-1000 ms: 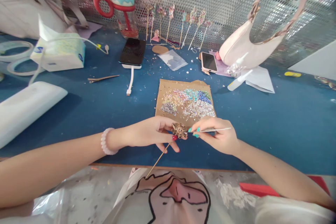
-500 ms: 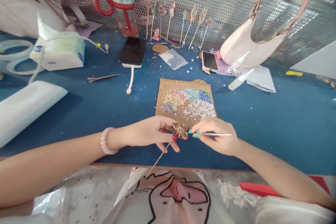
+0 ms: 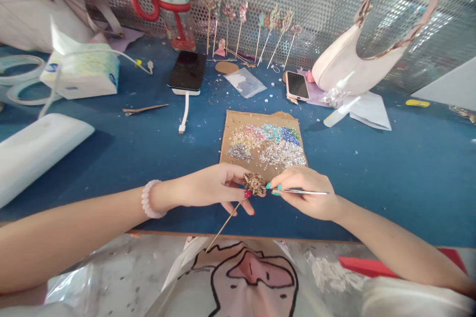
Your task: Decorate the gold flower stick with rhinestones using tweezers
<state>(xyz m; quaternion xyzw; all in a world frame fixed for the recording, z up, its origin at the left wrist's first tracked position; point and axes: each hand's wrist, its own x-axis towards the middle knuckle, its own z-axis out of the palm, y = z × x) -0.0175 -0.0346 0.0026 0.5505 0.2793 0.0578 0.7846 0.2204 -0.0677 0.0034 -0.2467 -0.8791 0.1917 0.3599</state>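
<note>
Between the thumb and fingers of my left hand [image 3: 213,185] is a brownish-gold flower-shaped ornament [image 3: 254,184]. A thin wooden stick [image 3: 224,227] runs from beneath it toward my lap. My right hand [image 3: 308,190] pinches slim metal tweezers [image 3: 303,191], their tip close to the ornament's right side. Whether the tip touches it or holds a stone, I cannot tell. Just beyond both hands lies a piece of cardboard [image 3: 231,119], covered with small rhinestones [image 3: 284,152] in white, blue, turquoise, pink, yellow and grey piles.
Several decorated sticks [image 3: 259,34] stand along the perforated metal screen. Two phones [image 3: 188,70], a clear plastic bag [image 3: 245,82], a glue bottle [image 3: 340,113] and a white handbag [image 3: 357,67] lie beyond the cardboard. At left are a tissue box [image 3: 82,77] and a long white case [image 3: 44,151].
Almost nothing differs. The tweezers have turned very slightly in my right hand, while the ornament and my left hand stay in place.
</note>
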